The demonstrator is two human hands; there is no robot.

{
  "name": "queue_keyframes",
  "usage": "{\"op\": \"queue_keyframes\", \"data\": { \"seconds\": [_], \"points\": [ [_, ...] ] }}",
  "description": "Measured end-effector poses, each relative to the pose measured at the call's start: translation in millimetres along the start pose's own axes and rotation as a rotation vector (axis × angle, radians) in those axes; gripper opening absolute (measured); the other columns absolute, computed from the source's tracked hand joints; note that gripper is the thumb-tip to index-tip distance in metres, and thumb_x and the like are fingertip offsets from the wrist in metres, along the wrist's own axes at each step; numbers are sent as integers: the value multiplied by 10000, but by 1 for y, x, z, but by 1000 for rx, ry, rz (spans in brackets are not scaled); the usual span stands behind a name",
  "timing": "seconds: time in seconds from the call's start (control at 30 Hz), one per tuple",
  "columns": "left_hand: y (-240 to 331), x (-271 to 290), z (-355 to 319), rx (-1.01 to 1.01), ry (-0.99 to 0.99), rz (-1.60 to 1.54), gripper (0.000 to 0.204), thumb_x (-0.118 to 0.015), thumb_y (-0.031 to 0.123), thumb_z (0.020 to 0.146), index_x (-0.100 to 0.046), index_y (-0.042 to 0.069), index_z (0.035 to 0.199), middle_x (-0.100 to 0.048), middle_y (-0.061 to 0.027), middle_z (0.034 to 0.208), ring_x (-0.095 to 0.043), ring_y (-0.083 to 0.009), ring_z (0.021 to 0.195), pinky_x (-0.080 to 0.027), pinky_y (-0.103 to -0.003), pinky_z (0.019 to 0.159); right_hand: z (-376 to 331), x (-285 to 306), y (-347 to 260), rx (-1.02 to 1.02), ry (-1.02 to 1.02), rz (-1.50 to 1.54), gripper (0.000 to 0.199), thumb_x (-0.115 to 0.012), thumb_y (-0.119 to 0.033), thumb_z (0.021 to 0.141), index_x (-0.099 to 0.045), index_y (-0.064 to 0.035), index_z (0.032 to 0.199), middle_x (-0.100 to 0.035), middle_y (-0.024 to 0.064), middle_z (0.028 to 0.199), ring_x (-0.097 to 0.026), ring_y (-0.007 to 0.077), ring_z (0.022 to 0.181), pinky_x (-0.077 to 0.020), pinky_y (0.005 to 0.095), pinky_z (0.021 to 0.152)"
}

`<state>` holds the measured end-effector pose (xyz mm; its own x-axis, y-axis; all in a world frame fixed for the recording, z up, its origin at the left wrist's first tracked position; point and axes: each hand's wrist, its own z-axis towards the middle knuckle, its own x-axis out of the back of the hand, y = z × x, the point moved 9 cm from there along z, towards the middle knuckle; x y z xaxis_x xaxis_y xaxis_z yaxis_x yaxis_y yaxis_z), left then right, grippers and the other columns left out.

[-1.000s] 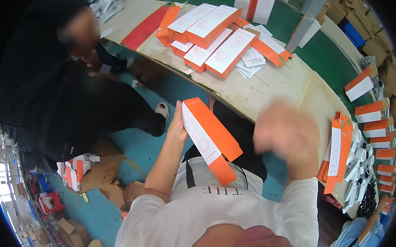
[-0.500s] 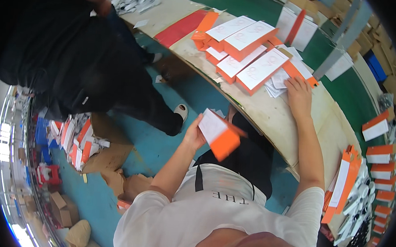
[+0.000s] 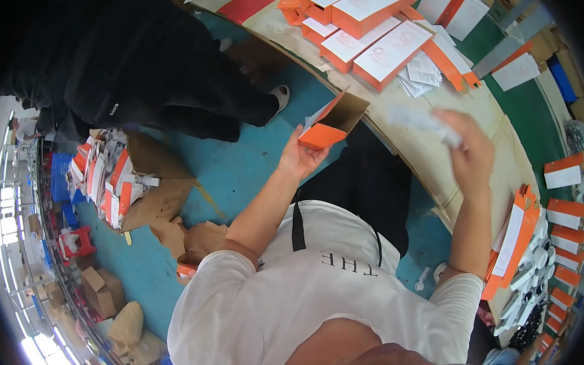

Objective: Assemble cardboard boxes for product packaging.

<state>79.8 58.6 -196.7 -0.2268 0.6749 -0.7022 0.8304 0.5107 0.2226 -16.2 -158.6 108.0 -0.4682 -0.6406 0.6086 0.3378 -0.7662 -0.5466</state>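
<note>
"One question: which way does the orange-and-white box (image 3: 322,137) point?"

"Open mouth facing upward, long axis strongly foreshortened. The left hand (image 3: 300,158) grips its near side, so it sits just beyond that palm."

"And the right hand (image 3: 472,147)?"

"Closed on blurred white paper (image 3: 417,119), which juts leftward from its fingers."

A worktable (image 3: 478,103) carries orange-white boxes (image 3: 391,52) and papers (image 3: 422,72); white parts (image 3: 528,277), perhaps plastic, lie farther right.

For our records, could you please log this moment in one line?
left hand: holds open orange-white carton | right hand: holds blurred white paper
</note>
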Motion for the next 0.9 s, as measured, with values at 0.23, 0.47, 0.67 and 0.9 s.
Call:
{"op": "queue_keyframes", "data": {
  "seconds": [0.23,0.47,0.67,0.9],
  "points": [
    [-9,-24,-21,-93,29,114,462,-497,417,888,-467,44,1159,-538,-133,1109,-558,-269,996,-490,-424,830,-10,-36,-59,256,-49,-366,289,-594,-13,661,-615,-69,943,-603,78,897,-600,218,726,-497,306,589],
    [-16,-34,-25,-93,-3,121,470,-537,432,859,-469,69,1150,-534,-113,1108,-547,-279,1003,-474,-431,834,-23,-81,-46,96,-266,-299,321,-591,-23,682,-584,-42,1002,-590,99,947,-599,248,810,-498,329,664],
    [-7,-29,-41,6,-89,374,565,-533,503,837,-433,67,1182,-539,-133,1097,-559,-297,975,-481,-417,803,-15,-74,-70,240,-406,-75,244,-592,-100,770,-573,-30,1003,-601,100,948,-582,276,886,-487,355,706],
    [37,-160,-180,-1833,-227,1828,723,-786,319,619,-462,50,1207,-378,-193,1287,-449,-398,1134,-460,-434,847,-9,-40,6,-537,-4,452,211,-629,-31,775,-556,-9,971,-599,66,911,-594,137,755,-480,249,631]
  ]
}}
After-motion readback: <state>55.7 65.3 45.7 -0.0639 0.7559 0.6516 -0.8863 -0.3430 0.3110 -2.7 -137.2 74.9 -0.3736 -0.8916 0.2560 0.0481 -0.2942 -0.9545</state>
